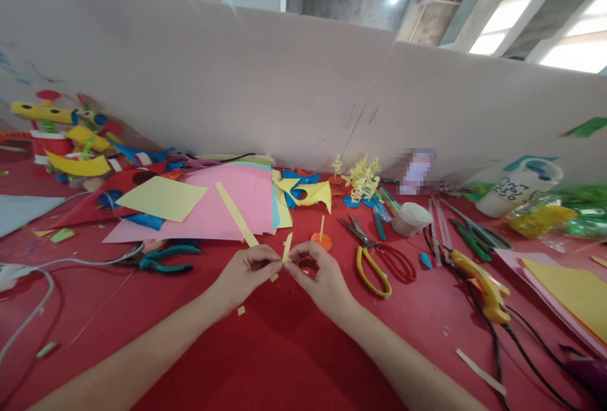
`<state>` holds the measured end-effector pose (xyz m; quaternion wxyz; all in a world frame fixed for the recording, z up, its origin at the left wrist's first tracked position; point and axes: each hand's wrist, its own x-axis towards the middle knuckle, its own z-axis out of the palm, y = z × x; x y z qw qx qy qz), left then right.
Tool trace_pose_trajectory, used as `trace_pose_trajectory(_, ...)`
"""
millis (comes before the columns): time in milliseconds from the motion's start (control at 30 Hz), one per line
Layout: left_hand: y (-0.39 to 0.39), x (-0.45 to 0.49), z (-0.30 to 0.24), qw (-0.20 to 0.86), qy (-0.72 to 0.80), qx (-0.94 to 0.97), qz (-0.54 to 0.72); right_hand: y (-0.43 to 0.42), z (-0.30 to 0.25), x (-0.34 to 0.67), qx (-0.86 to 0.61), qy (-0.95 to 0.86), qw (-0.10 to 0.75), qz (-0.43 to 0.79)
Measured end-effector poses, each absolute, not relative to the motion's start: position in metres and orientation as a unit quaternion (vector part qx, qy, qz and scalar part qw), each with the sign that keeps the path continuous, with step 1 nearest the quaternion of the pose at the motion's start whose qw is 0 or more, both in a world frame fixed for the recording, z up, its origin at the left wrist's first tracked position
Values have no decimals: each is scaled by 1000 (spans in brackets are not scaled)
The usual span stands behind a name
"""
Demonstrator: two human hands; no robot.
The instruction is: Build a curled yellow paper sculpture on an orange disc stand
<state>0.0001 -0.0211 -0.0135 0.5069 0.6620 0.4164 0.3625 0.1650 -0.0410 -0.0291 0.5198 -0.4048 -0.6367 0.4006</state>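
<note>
My left hand (244,275) and my right hand (318,275) meet over the red table (284,360), both pinching a narrow yellow paper strip (286,248) that stands up between the fingertips. Its lower end pokes out below my left fingers. Just behind my hands lies a longer yellow strip (236,213) on a pink sheet (227,205), and an orange disc with a small stick (322,239) stands close to my right hand.
Scissors with yellow and red handles (377,259) lie right of my hands, with a yellow glue gun (481,284) and its black cord further right. Green pliers (165,259) and a grey cable lie left. Stacked coloured paper, paper models and a white partition stand behind.
</note>
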Motion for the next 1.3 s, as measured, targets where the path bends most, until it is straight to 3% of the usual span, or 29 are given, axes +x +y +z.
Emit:
trace_pose_trajectory(467,-21,-1,-14,390,420,762,302,-28,-37,170,-378,-538,454,601)
trace_pose_trajectory(633,-25,2,-14,329,415,794,298,-27,-37,171,-391,-539,461,586)
trace_pose_trajectory(1300,-27,4,-13,289,429,793,322,-30,-37,169,-437,-553,454,545)
